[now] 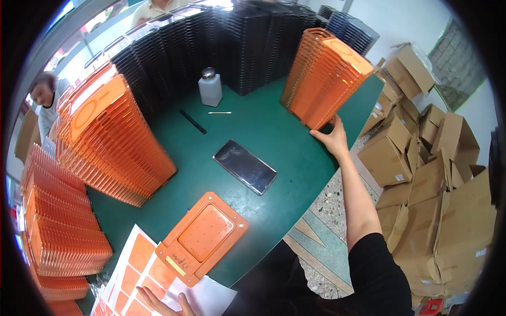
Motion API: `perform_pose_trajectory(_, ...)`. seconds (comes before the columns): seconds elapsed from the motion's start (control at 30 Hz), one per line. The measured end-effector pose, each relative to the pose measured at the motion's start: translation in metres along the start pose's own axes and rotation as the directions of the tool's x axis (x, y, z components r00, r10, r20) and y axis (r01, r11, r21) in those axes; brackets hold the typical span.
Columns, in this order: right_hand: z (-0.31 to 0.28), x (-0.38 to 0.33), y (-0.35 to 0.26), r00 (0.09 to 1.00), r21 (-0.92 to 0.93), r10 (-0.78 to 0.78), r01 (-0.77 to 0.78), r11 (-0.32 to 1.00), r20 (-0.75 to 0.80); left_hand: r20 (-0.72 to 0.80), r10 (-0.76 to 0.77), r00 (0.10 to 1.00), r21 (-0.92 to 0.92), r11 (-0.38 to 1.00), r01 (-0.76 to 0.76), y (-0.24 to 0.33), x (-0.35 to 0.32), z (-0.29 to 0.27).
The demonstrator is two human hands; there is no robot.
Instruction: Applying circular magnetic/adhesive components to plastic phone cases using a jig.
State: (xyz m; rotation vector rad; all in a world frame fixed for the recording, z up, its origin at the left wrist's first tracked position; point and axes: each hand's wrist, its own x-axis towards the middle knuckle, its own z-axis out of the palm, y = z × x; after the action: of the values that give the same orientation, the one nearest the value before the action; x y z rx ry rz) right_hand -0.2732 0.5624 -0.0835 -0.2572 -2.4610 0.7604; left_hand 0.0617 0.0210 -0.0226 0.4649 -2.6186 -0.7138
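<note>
Fingers of your right hand (332, 138) curl against the bottom corner of the leaning stack of orange trays (324, 73), thumb out to the side, so you seem to be bracing the tilted pile at its base rather than lifting it; the stack rises up and away from that hand toward the wall of black trays (237, 42). Your left hand (161, 304) lies flat and spread on the sheet of orange labels (139, 263) at the near edge, likely pinning the paper in place, with the single orange tray (203, 237) just beyond its fingertips. Between your two hands, the phone (245, 166) rests face up on the green table (274, 126). The frame's lower edge cuts off your left palm, and the stack hides some of your right fingertips. The small objects further out, a white bottle (210, 88), a black pen (193, 121) and a thin stick (219, 112), are hard to identify.
</note>
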Motion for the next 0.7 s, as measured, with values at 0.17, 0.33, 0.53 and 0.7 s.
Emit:
perform_pose_trajectory(0.17, 0.032, 0.036, -0.005, 0.996, 0.12, -0.028, 0.018, 0.993, 0.089, 0.082, -0.139, 0.987, -0.039, 0.989, 0.143, -0.008, -0.028, -0.001)
perform_pose_trajectory(0.33, 0.025, 0.069, 0.039, 0.978, 0.166, -0.17, 0.148, 0.975, 0.122, 0.17, -0.121, 0.978, -0.008, 0.992, 0.125, -0.003, -0.026, 0.015)
perform_pose_trajectory(0.53, 0.048, 0.088, 0.076, 0.988, 0.038, -0.079, 0.075, 0.996, 0.135, 0.23, -0.09, 0.969, 0.142, 0.988, 0.058, -0.012, -0.038, 0.017)
perform_pose_trajectory(0.7, 0.029, 0.056, 0.055, 0.983, -0.014, -0.034, 0.037, 0.999, 0.18, 0.294, -0.054, 0.954, 0.168, 0.986, 0.004, -0.019, -0.05, 0.008)
